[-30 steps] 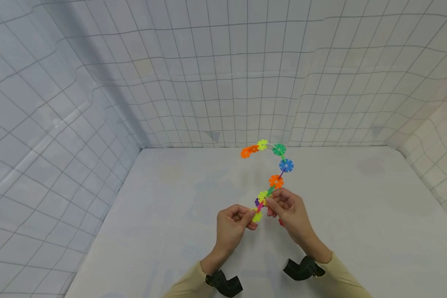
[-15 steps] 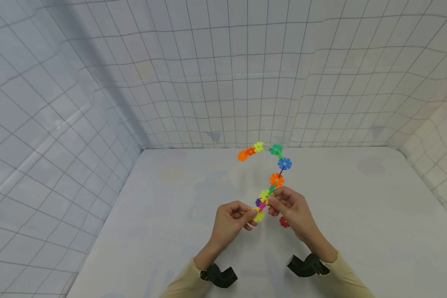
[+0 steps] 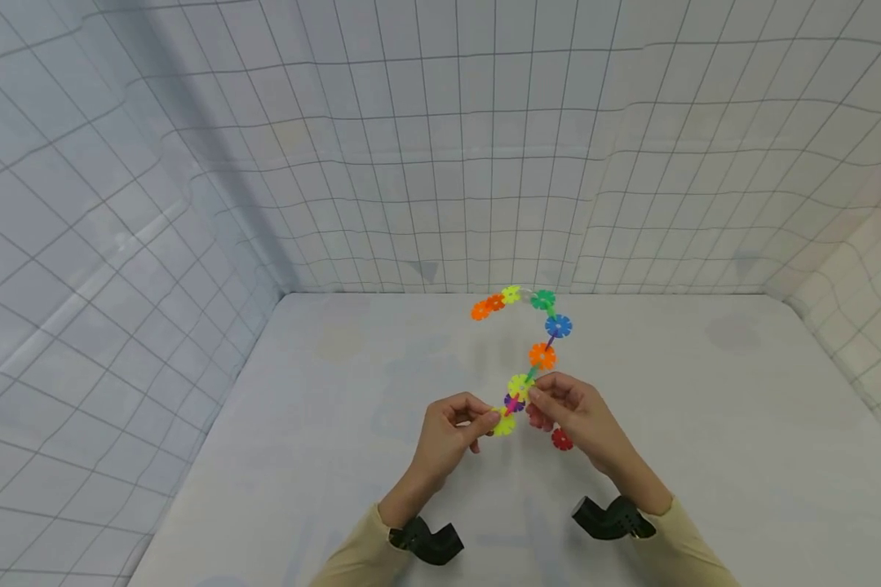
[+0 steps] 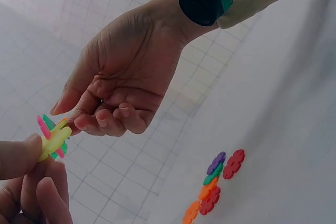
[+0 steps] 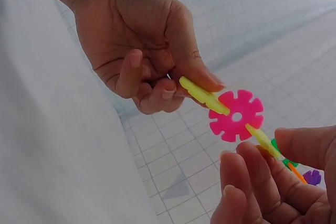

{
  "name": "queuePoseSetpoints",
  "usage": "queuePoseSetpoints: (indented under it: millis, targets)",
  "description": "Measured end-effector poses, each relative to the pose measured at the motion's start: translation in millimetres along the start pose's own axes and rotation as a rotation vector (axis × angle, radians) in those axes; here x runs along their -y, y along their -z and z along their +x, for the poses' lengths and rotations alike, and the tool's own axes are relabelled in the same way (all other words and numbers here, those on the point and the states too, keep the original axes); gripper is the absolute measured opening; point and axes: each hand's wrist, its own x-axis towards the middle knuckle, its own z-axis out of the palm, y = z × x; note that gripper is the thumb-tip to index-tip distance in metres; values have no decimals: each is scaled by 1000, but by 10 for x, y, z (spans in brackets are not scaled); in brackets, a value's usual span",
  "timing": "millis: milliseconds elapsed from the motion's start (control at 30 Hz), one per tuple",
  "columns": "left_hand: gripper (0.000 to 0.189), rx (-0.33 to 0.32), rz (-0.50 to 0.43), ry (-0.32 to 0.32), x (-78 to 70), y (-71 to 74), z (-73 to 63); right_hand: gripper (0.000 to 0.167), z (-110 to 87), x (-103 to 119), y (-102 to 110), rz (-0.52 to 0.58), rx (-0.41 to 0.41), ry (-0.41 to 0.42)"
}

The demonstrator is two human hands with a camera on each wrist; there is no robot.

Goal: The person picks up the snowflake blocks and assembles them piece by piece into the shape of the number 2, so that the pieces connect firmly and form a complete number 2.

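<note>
Slotted plastic snowflake discs form a curved, multicoloured chain. My left hand point(image 3: 440, 428) pinches the yellow disc point(image 3: 504, 424) at its near end. A pink disc point(image 5: 247, 103) joins this to a second yellow disc point(image 3: 519, 385), which my right hand point(image 3: 576, 416) pinches between thumb and fingers. Beyond that, the chain runs through an orange disc point(image 3: 542, 356), a blue disc point(image 3: 559, 326) and a green disc point(image 3: 543, 300), bending left to an orange disc point(image 3: 480, 311) at the far end. The right wrist view shows the pink disc slotted edgewise between both yellow ones.
Several other discs, among them a red disc point(image 4: 234, 164) and a purple disc point(image 4: 216, 163), are grouped below the hands, partly hidden in the head view. The white table point(image 3: 338, 456) is enclosed by grid-patterned sheets point(image 3: 440, 163) at the back and sides.
Both hands keep their pinch. The chain has shifted slightly, its far end a little lower in view. More of the red disc beside my right hand now shows.
</note>
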Motion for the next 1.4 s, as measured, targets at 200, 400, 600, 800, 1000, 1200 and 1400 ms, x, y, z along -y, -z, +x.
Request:
queuePoseSetpoints:
  millis: [200, 400, 600, 800, 1000, 1200, 1400]
  targets:
    - [14, -49, 4, 2, -10, 38, 15, 30, 34, -30, 168, -71, 16, -12]
    - [15, -74, -20, 28, -34, 92, 37, 29, 54, -64, 386, -130, -40, -32]
    - [16, -105, -22, 31, -44, 150, 63, 25, 74, -176, 498, -298, -34, -35]
    - [16, -115, -37, 36, -54, 192, 77, 10, 118, -342, 454, -544, 108, -78]
    - [16, -127, -52, 52, -71, 213, 74, 20, 97, -444, 390, -704, 140, -161]
    - [17, -121, -69, 46, -74, 216, 75, 24, 59, -485, 343, -722, 139, -145]
    - [15, -117, -62, 37, -89, 231, 68, 26, 25, -489, 305, -685, 132, -146]
